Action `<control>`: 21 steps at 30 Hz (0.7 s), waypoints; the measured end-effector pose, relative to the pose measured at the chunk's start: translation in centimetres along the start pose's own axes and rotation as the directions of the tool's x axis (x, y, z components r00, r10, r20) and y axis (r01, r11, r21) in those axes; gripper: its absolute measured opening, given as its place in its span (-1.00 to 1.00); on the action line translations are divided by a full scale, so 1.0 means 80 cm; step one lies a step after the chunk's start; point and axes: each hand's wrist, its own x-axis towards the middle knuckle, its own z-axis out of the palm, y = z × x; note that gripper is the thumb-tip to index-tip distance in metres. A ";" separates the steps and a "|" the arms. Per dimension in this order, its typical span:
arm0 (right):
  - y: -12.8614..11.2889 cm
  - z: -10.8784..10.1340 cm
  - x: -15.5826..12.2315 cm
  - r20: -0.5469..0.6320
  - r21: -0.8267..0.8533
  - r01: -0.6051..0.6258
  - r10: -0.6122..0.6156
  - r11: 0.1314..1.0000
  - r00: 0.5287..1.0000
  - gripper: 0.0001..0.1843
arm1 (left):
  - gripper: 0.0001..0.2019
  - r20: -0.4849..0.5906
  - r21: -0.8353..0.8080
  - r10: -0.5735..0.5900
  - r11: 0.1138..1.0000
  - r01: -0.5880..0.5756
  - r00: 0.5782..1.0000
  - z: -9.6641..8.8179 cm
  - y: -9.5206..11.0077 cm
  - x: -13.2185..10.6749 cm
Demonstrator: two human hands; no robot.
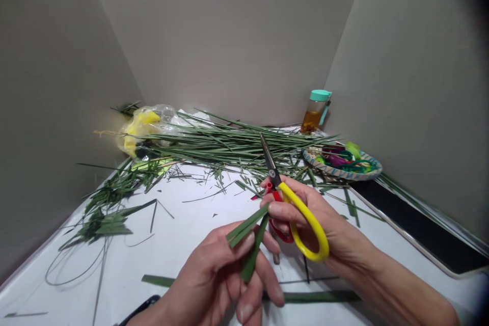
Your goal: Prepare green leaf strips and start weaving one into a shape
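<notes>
A folded strip of green leaf (pixel 248 228) spans my two hands, bent into a narrow V with its loose ends toward my left side. My left hand (pixel 225 270) is closed on it, thumb over the upper arm of the V, fingers curled beneath. The thumb and finger of my right hand (pixel 309 201) pinch the folded end. That same hand also keeps hold of scissors (pixel 318 234) with one yellow and one red handle; their dark blades point up and away, apparently closed. Below both hands, another flat leaf strip (pixel 317 296) lies across the white table.
Long green leaves (pixel 225 140) are heaped across the back, beside a clear plastic bag (pixel 164 112) with yellow inside. A lidded bottle (pixel 312 118) stands behind a woven basket (pixel 372 163). A black flat panel (pixel 420 226) lies at right; knotted leaf pieces (pixel 110 224) lie left.
</notes>
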 end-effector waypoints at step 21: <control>-0.018 -0.019 0.000 0.151 -0.332 -0.032 0.086 0.943 0.985 -0.56 | -0.74 -0.088 0.246 -0.050 0.967 0.070 0.995 -0.010 -0.006 0.003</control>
